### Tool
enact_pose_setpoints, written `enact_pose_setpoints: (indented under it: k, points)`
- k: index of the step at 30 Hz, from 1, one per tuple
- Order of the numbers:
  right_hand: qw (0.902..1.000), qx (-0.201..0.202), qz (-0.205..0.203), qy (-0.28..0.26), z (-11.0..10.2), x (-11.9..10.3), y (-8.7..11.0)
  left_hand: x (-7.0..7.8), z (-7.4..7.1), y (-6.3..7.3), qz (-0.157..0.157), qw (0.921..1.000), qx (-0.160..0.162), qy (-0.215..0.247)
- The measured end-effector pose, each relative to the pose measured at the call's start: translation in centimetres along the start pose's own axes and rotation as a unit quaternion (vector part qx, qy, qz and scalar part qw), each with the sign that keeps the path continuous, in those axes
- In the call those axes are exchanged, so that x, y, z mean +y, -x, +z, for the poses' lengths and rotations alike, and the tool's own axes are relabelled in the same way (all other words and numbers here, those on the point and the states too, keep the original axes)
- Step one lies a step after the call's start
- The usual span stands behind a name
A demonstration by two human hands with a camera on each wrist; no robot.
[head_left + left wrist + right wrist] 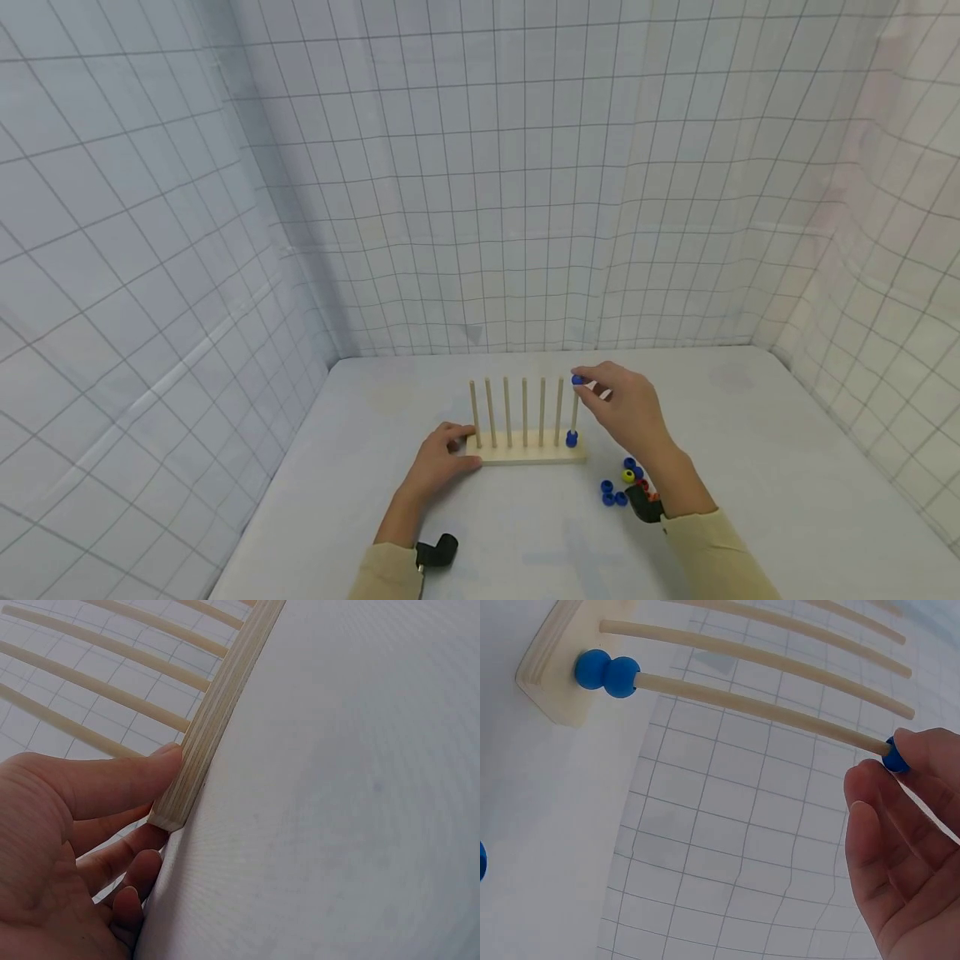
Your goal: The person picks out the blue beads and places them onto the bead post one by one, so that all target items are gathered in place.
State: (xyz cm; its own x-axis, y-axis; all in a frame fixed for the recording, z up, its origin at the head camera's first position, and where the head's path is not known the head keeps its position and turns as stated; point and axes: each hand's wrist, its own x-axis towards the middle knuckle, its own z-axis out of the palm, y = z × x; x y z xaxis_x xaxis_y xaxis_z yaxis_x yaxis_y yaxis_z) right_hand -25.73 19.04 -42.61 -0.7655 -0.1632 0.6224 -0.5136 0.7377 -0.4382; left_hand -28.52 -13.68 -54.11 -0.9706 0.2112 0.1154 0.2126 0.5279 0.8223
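Note:
A pale wooden base (525, 455) carries a row of several upright pegs (525, 408). My left hand (437, 460) grips the left end of this base, thumb on the near edge and fingers behind. At the top of the rightmost peg (765, 714), my right hand (622, 402) pinches a blue bead (895, 755) between thumb and fingertips; the peg's tip meets the bead. Two more blue beads (607, 673) are stacked at the foot of that same peg. The other pegs hold no beads.
Loose blue beads (608, 499), a yellow bead (628, 476) and some red ones (643, 484) lie on the white table (360, 467) under the right forearm. Black wrist cameras (437, 552) sit on both wrists. Grid-patterned cloth (525, 208) hangs behind and at the sides.

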Motion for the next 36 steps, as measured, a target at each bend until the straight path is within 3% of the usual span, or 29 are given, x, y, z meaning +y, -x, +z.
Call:
enact_pose_setpoints:
  k: [11,28,36]
  points:
    - [0.9996,0.018,-0.013,-0.014,0.21,-0.18,0.11,-0.01,-0.04,0.05,-0.004,1.0,0.002,0.003]
    - [0.9948,0.0,0.07,-0.074,0.6,0.18,0.74,0.13,-0.07,0.18,0.004,1.0,-0.004,0.005]
    - [0.9919,0.001,0.082,-0.097,0.79,0.06,0.83,0.12,-0.16,0.15,0.006,0.9999,-0.003,0.008]
